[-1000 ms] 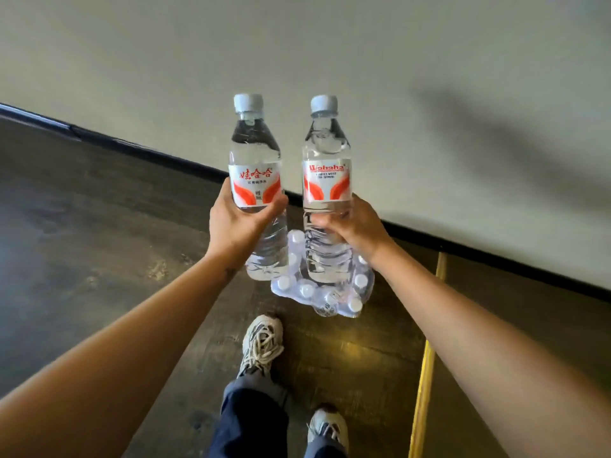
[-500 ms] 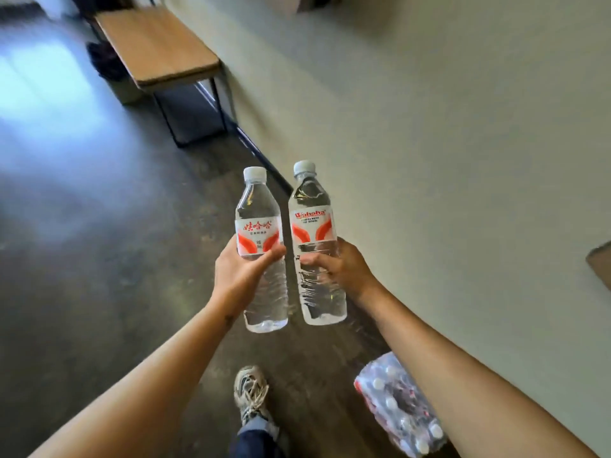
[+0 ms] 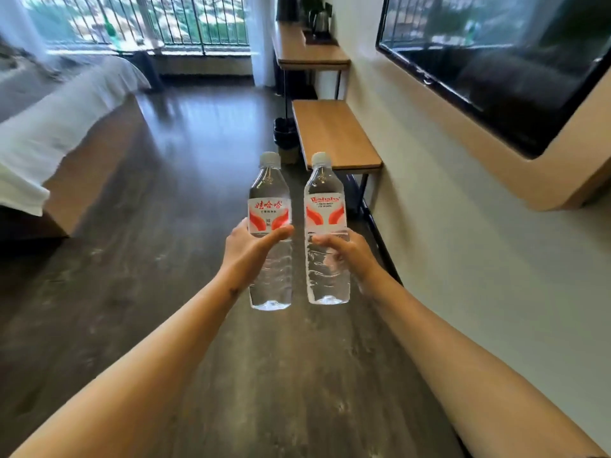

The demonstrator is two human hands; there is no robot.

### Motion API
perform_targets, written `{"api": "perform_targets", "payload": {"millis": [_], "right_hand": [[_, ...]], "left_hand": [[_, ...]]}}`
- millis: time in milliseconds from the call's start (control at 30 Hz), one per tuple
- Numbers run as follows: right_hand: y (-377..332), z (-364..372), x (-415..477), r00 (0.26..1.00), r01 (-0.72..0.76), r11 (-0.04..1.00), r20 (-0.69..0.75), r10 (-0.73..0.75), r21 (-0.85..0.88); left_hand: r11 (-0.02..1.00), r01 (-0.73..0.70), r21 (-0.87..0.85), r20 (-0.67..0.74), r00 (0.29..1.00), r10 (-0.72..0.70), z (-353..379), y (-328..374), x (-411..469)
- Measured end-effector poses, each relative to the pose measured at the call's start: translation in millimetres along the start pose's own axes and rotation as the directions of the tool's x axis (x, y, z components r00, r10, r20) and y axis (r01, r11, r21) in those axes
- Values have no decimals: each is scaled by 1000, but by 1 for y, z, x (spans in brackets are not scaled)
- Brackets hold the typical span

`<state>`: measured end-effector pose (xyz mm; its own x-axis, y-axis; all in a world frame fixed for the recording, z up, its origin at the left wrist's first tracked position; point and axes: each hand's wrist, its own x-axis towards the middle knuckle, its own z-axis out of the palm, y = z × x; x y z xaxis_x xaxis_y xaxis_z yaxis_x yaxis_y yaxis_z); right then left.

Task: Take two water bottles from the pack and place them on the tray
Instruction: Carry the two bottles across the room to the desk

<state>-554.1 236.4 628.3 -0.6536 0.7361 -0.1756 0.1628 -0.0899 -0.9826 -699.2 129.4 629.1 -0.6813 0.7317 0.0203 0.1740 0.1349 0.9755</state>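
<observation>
Left hand [image 3: 246, 251] wrapped around the left water bottle [image 3: 270, 233] just under its label, thumb across the front; right hand [image 3: 347, 256] closed on the right water bottle [image 3: 326, 229] at the same height. Held both bottles upright in mid-air, side by side with a narrow gap between, white caps up, above the dark wood floor [image 3: 165, 226]. Beyond them, stood a low wooden table [image 3: 334, 133] against the right-hand wall, a black bin [image 3: 284, 130] at its near-left corner. Hung a dark screen [image 3: 496, 61] on that wall. Lay a white-sheeted bed [image 3: 49, 127] at far left, barred window [image 3: 148, 21] behind.
</observation>
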Motion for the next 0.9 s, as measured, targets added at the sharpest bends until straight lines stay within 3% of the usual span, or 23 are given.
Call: {"api": "perform_targets", "payload": {"millis": [167, 533, 900], "right_hand": [[-48, 4, 133, 999, 38, 997, 27, -40, 70], [-171, -18, 488, 971, 191, 981, 141, -191, 18], [-241, 56, 838, 959, 219, 974, 173, -225, 55]], "left_hand": [[999, -40, -4, -70, 997, 39, -19, 19, 133], [996, -81, -37, -182, 981, 73, -16, 64, 478], [995, -99, -18, -199, 975, 94, -76, 43, 851]]}}
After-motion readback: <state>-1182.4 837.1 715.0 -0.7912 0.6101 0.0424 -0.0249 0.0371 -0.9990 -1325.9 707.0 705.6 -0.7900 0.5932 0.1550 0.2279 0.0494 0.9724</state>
